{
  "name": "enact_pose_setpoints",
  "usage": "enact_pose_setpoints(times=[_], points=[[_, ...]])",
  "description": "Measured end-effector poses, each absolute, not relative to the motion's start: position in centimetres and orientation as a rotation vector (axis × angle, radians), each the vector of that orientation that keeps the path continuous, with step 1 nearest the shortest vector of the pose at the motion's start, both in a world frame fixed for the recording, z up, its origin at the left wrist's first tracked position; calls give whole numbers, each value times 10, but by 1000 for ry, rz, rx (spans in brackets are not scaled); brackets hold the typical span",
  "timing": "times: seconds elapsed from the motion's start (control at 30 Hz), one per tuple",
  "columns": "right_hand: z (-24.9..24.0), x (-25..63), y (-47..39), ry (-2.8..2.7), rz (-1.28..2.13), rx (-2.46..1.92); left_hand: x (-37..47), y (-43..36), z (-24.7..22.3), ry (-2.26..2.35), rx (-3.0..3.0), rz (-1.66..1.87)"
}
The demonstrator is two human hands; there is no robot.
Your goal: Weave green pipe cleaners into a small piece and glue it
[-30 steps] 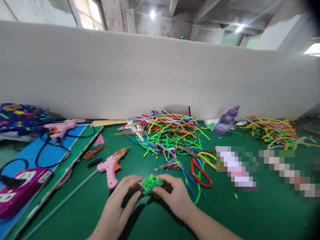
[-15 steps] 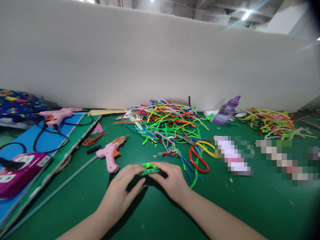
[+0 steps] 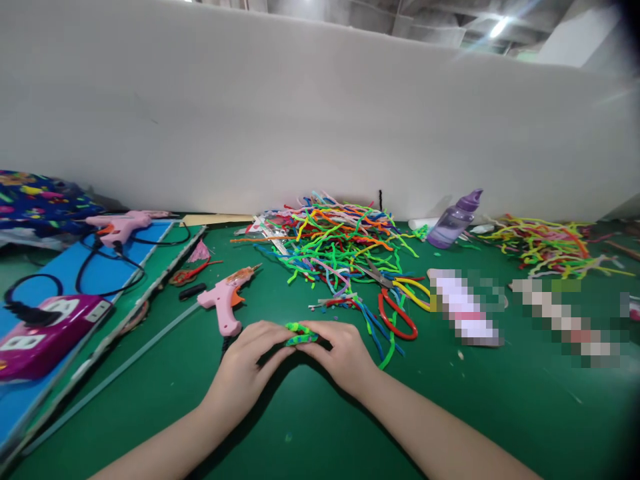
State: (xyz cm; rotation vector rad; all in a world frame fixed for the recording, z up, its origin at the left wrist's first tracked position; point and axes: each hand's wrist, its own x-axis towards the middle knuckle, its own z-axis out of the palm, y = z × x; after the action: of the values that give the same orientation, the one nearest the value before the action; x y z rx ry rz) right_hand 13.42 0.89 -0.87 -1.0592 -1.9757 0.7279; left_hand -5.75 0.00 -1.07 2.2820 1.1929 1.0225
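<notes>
A small green piece (image 3: 300,333) with blue spots, bent into a loop, is held between both hands above the green table (image 3: 320,427). My left hand (image 3: 250,360) pinches its left side between thumb and fingers. On its right side, my right hand (image 3: 345,350) grips it the same way. Behind the hands lies a heap of colourful fuzzy stems (image 3: 340,240). Scissors (image 3: 397,313) with one red and one yellow handle lie open right of the hands. A pink glue gun (image 3: 224,303) with a long glue stick rests to the left.
A purple power strip (image 3: 55,337) and a second pink glue gun (image 3: 120,227) sit on a blue board at the left. A purple bottle (image 3: 453,223), another stem pile (image 3: 543,243) and blurred pieces (image 3: 465,307) are at the right. A white partition (image 3: 320,120) stands behind.
My left thumb has closed up against the green piece; before, it was apart from it. The hands and piece sit slightly higher in view, and the view has shifted a little.
</notes>
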Motion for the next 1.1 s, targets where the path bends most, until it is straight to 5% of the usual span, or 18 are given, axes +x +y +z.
enact_pose_setpoints(times=[1.1], points=[[-3,133,1,-1944,938,-1015,-55,-8,-7,1237,2193,1041]])
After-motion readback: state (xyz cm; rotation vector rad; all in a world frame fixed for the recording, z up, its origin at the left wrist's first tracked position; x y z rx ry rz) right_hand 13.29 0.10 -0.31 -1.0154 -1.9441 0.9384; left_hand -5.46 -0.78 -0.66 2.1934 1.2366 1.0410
